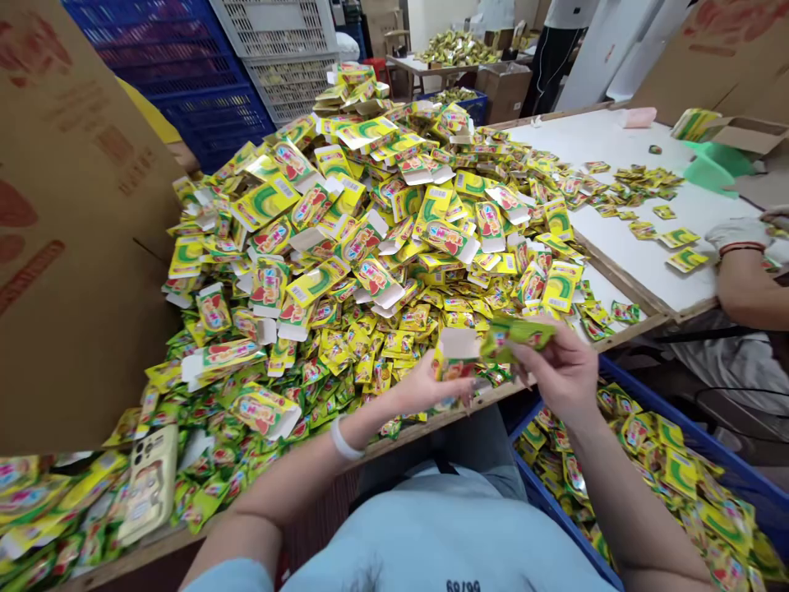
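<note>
My left hand [425, 385] grips a small yellow box [457, 355] with its white flap standing open. Close by on the right, my right hand [564, 366] pinches green-and-yellow candy packets [513, 335] at the mouth of that box. Whether the packets are partly inside the box I cannot tell. Behind both hands rises a big heap of yellow cartons [370, 238], many with white flaps sticking out. Small green and yellow sachets [314, 382] lie along the front of the heap, near the wooden table edge.
A blue crate [616, 370] full of yellow boxes stands below my right arm. A phone [149, 485] lies at the left among sachets. A tall cardboard carton [74, 247] stands at left. Another person's gloved hand [740, 236] is at the white table [601, 156] on the right.
</note>
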`<act>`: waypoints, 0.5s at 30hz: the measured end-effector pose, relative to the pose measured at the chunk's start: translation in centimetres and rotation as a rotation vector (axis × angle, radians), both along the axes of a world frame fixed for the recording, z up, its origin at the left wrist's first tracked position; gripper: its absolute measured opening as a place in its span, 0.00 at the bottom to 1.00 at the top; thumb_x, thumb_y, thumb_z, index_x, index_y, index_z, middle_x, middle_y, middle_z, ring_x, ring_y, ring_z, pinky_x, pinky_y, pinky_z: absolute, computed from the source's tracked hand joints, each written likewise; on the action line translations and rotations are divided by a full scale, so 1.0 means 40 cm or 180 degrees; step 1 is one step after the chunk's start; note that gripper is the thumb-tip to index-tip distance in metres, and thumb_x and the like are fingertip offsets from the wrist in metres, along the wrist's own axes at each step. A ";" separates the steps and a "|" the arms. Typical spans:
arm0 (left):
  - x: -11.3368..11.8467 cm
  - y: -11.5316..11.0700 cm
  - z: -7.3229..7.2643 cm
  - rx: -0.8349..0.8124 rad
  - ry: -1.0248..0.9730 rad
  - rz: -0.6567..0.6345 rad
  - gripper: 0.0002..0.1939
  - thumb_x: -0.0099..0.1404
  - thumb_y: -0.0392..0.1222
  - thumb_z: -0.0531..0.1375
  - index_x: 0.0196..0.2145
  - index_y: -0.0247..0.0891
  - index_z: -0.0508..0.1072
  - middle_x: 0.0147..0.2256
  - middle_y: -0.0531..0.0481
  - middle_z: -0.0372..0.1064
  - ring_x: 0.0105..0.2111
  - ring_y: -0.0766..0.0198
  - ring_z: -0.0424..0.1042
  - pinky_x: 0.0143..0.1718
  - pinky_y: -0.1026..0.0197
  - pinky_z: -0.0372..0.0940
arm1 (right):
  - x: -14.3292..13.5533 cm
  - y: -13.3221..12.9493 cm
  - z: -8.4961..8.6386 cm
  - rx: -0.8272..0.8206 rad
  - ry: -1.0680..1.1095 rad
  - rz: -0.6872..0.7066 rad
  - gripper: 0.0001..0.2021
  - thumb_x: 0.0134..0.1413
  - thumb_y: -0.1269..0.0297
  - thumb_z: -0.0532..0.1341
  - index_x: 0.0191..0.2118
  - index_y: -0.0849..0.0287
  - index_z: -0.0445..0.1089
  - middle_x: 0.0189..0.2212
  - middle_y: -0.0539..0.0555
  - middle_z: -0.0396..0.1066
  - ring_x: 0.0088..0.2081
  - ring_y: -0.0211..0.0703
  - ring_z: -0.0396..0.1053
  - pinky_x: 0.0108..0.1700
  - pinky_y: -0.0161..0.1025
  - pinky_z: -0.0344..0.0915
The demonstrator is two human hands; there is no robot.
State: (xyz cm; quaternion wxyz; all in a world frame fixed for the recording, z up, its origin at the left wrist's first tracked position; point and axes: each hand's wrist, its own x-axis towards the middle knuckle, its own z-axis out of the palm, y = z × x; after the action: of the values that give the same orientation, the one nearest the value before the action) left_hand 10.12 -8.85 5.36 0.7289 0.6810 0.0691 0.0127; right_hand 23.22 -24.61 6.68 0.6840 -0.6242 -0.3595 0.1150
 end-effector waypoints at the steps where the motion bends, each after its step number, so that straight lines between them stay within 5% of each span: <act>1: -0.012 -0.025 -0.011 -0.0126 0.0110 -0.0009 0.22 0.56 0.57 0.67 0.33 0.34 0.69 0.26 0.50 0.68 0.25 0.64 0.69 0.30 0.59 0.68 | -0.008 0.013 0.013 -0.0066 -0.0301 0.0134 0.08 0.57 0.58 0.64 0.41 0.54 0.72 0.36 0.54 0.71 0.29 0.41 0.69 0.27 0.37 0.68; 5: -0.035 -0.042 -0.022 -0.0211 0.0137 0.0269 0.24 0.53 0.52 0.70 0.40 0.35 0.68 0.32 0.50 0.69 0.30 0.63 0.69 0.35 0.59 0.67 | -0.017 0.034 0.035 -0.0628 -0.1207 0.0899 0.06 0.62 0.64 0.59 0.40 0.56 0.73 0.39 0.57 0.71 0.41 0.46 0.70 0.41 0.41 0.70; 10: -0.046 -0.030 -0.032 -0.0016 0.0070 0.0126 0.36 0.55 0.45 0.68 0.57 0.38 0.58 0.51 0.40 0.65 0.45 0.55 0.71 0.46 0.55 0.67 | 0.003 0.007 0.072 -0.1551 -0.1602 0.1666 0.09 0.64 0.68 0.56 0.37 0.58 0.73 0.35 0.55 0.67 0.37 0.42 0.67 0.38 0.37 0.66; 15: -0.062 -0.041 -0.059 0.0481 0.0328 -0.0161 0.42 0.60 0.43 0.63 0.66 0.40 0.45 0.56 0.38 0.64 0.45 0.53 0.72 0.49 0.51 0.66 | 0.013 -0.017 0.074 -0.1890 -0.1483 0.2120 0.11 0.64 0.70 0.56 0.48 0.56 0.72 0.35 0.54 0.68 0.36 0.41 0.69 0.38 0.36 0.66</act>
State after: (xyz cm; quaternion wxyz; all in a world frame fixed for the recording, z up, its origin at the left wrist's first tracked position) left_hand 7.65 -10.47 3.00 0.6711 0.7353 0.0881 -0.0356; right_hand 23.73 -25.27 9.64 0.3047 -0.6524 -0.6341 0.2820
